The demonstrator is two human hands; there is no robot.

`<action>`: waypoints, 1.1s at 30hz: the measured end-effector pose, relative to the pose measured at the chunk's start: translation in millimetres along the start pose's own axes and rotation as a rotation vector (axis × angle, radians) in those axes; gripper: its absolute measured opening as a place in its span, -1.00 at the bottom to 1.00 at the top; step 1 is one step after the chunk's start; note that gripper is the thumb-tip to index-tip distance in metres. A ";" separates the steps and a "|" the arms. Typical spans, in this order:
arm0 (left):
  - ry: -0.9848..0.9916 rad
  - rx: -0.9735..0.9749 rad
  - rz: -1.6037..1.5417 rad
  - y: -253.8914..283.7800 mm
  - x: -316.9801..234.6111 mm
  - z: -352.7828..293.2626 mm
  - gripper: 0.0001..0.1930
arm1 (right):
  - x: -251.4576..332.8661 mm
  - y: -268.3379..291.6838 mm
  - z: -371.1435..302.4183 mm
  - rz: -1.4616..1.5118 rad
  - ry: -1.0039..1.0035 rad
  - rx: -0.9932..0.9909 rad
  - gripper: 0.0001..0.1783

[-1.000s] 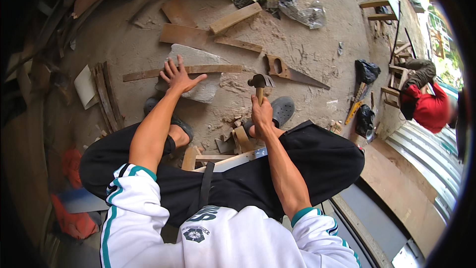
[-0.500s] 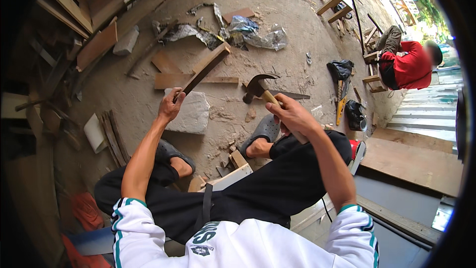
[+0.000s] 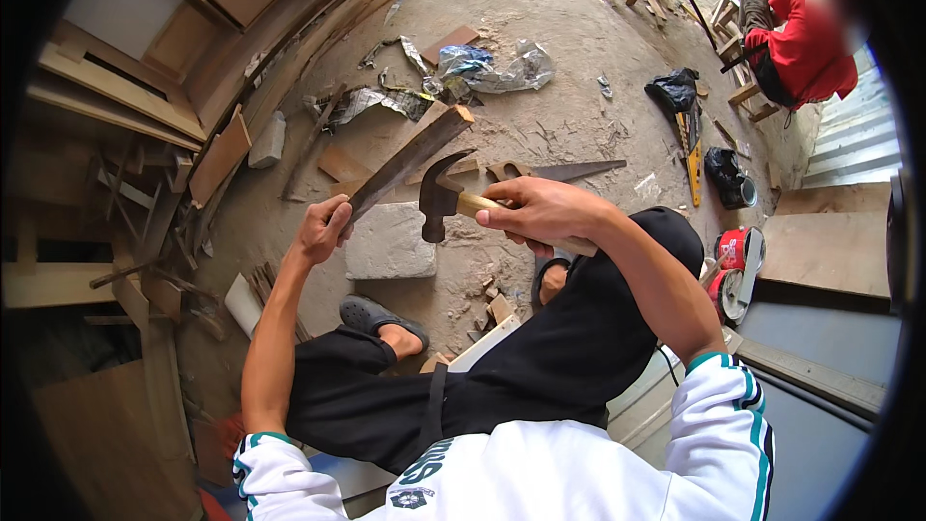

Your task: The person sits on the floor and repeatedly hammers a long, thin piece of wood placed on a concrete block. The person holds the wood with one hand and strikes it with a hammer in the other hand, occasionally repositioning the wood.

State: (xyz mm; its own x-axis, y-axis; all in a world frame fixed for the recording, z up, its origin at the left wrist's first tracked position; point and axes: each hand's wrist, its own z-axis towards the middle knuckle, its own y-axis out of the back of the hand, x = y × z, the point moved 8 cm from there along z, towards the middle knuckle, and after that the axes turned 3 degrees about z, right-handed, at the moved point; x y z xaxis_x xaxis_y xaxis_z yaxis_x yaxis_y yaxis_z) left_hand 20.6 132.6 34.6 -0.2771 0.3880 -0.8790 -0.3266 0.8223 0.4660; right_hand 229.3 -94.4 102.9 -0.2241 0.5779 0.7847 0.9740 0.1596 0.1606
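Over dirt floor [image 3: 569, 116], near white-lettered red tin [image 3: 731, 249], in dark-lettered shirt [image 3: 559, 463]: gripping wooden strip [image 3: 410, 163] in left hand [image 3: 324, 230], slanting forward-right; clasping hammer [image 3: 441, 201] in right hand [image 3: 542, 208], angled headfirst leftward beside strip.

Item: my white shirt [image 3: 540, 473], front: dark green lettering [image 3: 428, 463] above a dark emblem [image 3: 408, 499]. Item: red can [image 3: 741, 253], to my right: white lettering [image 3: 730, 249].

Dusty brown floor [image 3: 588, 29], corrugated metal sheeting [image 3: 861, 135]
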 end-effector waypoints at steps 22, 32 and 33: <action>0.004 0.013 0.123 15.4 -24.0 1.7 -0.53 | -14.9 29.0 -18.8 0.117 0.080 0.024 -0.51; 0.078 -0.077 0.261 3.9 -14.0 12.4 -0.40 | -14.7 24.8 -5.4 0.280 0.112 -0.207 -0.56; 0.097 -0.076 0.274 3.6 -13.6 12.5 -0.39 | -16.8 24.6 -2.2 0.288 0.102 -0.220 -0.56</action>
State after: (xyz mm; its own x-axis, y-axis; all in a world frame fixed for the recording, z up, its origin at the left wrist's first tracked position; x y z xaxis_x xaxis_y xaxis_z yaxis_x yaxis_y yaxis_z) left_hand 34.5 135.5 47.0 -0.4479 0.5470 -0.7072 -0.2935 0.6573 0.6942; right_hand 257.1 -101.9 95.0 0.0536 0.4896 0.8703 0.9829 -0.1797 0.0406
